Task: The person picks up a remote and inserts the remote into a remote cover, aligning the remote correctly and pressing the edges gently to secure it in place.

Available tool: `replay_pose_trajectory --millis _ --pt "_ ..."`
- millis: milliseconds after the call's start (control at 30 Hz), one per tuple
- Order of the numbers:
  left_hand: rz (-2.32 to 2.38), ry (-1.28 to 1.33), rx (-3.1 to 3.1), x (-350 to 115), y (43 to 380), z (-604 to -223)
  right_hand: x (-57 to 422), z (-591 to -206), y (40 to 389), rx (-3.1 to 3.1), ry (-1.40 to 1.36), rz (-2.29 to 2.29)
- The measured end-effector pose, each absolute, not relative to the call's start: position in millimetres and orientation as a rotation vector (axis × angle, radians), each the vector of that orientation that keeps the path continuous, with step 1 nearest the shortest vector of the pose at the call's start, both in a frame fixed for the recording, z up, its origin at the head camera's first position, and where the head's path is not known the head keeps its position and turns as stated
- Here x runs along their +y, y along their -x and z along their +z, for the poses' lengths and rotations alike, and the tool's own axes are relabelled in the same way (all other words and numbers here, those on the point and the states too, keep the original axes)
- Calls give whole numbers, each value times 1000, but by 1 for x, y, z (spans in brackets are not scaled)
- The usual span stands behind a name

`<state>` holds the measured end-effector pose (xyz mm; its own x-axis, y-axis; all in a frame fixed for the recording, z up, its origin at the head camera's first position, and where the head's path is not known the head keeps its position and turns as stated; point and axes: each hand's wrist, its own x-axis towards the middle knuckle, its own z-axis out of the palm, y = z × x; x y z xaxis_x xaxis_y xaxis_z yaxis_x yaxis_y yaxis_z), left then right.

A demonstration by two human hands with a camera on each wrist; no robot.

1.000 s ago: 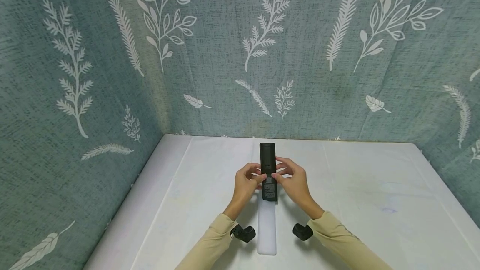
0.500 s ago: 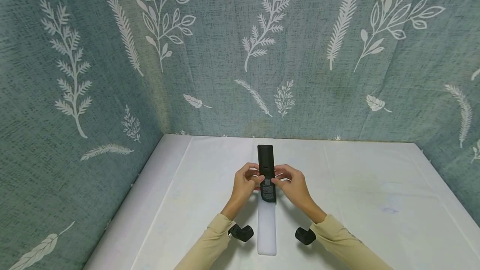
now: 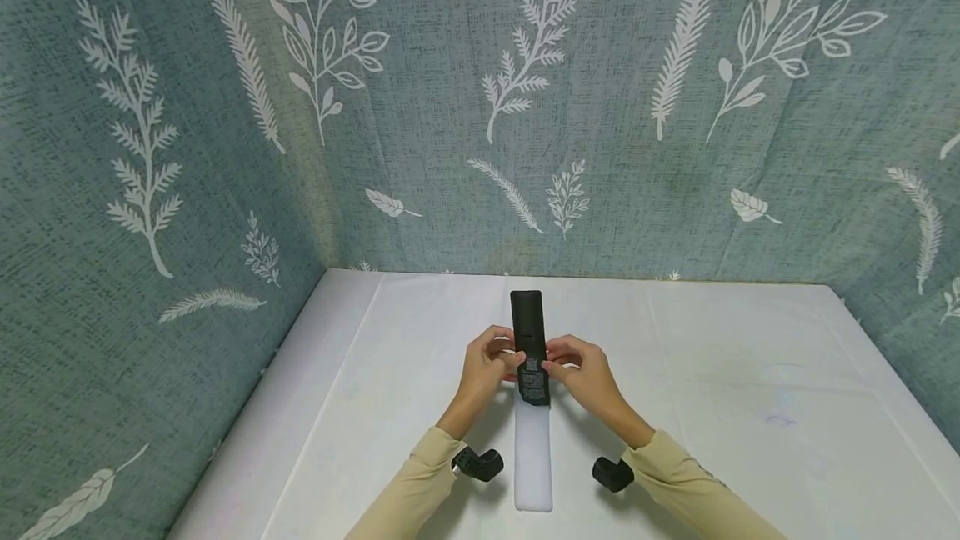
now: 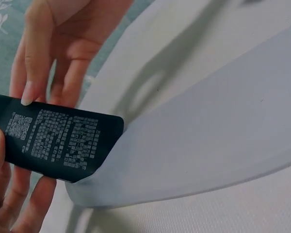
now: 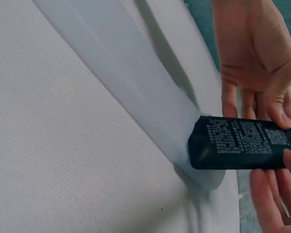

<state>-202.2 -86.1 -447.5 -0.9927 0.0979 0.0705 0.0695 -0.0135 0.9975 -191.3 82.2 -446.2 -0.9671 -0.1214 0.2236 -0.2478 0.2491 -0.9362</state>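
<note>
Both hands hold a black remote control (image 3: 529, 336), its back side up with printed label text near the end closest to the person. My left hand (image 3: 483, 365) grips the left edge, thumb on the back and fingers curled beneath. On the opposite edge, my right hand (image 3: 588, 373) pinches it the same way. Below lies a long, pale, translucent strip (image 3: 533, 457), rounded at its near corners. The labelled end of the remote (image 4: 58, 138) overlaps the far end of this strip (image 4: 184, 141) in the left wrist view. The remote's front face is hidden.
A white covered table (image 3: 720, 407) spreads under the hands. Green cloth with white leaf prints (image 3: 450, 107) hangs behind it and along the left. A black wrist camera (image 3: 480, 463) is on the left wrist, another camera (image 3: 612, 473) on the right.
The remote has shifted slightly left and a little toward the person, leaning more to the left at its far end. Both hands moved along with it, still gripping. The pale strip stayed put.
</note>
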Motion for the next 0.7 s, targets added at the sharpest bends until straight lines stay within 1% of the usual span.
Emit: replay_pose_trajectory --millis 200,367,500,700 --pt "2216 -148 2127 -90 205 -448 90 -478 202 -2514 -512 1958" --pt "2187 -126 2152 -91 205 -447 93 -490 202 -2676 -653 2030" --pt "2180 -137 2154 -91 206 -446 92 -495 200 -2727 -728 1941" --pt "2185 -114 2140 -92 208 -445 89 -495 197 -2749 -759 1700"
